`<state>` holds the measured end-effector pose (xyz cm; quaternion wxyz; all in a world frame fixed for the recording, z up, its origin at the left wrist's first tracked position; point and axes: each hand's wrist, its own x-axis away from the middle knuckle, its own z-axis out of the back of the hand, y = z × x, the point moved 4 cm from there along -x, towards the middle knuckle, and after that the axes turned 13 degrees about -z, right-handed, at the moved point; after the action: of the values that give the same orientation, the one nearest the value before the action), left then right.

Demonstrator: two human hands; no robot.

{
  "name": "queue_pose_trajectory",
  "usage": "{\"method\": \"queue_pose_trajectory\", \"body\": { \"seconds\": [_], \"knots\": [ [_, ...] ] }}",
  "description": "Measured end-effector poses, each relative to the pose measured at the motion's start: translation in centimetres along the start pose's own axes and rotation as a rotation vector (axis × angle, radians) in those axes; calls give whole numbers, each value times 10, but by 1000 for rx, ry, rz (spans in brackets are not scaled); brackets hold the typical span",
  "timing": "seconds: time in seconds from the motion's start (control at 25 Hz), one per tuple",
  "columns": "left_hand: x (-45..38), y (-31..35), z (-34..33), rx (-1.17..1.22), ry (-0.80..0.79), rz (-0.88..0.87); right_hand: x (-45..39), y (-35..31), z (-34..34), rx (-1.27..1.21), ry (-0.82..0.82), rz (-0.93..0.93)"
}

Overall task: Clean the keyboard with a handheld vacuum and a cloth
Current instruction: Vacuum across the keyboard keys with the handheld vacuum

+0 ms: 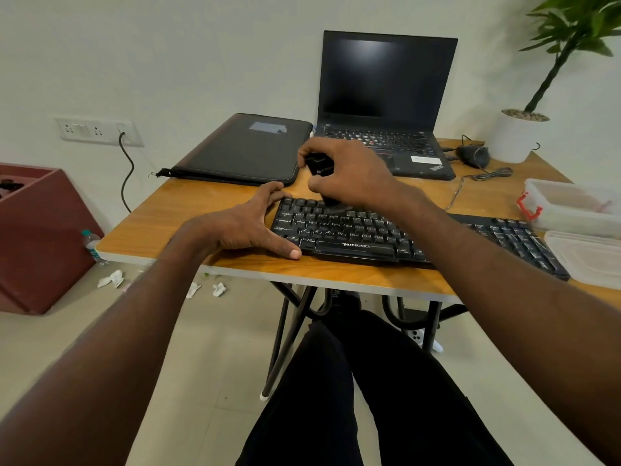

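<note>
My right hand (346,173) grips the vacuum (318,165), nozzle on the keyboard (353,230) far row. Left hand (250,223), fingers spread, braces its left end. Best go slow, row by row.

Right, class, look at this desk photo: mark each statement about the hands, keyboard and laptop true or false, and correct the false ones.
1. The right hand holds a small black handheld vacuum over the keyboard. True.
2. The left hand is wiping the keys with a cloth. False: it holds nothing and braces the keyboard's left end.
3. The laptop screen is dark. True.
4. The black sleeve lies right of the laptop. False: it lies to the left.
</note>
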<state>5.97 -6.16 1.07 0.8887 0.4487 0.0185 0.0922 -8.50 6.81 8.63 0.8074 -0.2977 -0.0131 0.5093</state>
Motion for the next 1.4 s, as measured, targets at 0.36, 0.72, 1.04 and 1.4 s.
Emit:
{"method": "queue_pose_trajectory", "body": {
  "seconds": [0.36, 0.72, 1.04, 1.4],
  "knots": [
    [-4, 4, -1, 17, 53, -46, 8, 21, 6, -246, 92, -188],
    [-22, 33, -45, -413, 635, -261, 15, 24, 18, 61, 116, -113],
    [-17, 38, -47, -512, 637, -237, 21, 44, 33, 47, 119, -167],
    [-24, 30, -47, -548, 619, -249, 28, 29, 26, -70, 5, -17]
  ]
}}
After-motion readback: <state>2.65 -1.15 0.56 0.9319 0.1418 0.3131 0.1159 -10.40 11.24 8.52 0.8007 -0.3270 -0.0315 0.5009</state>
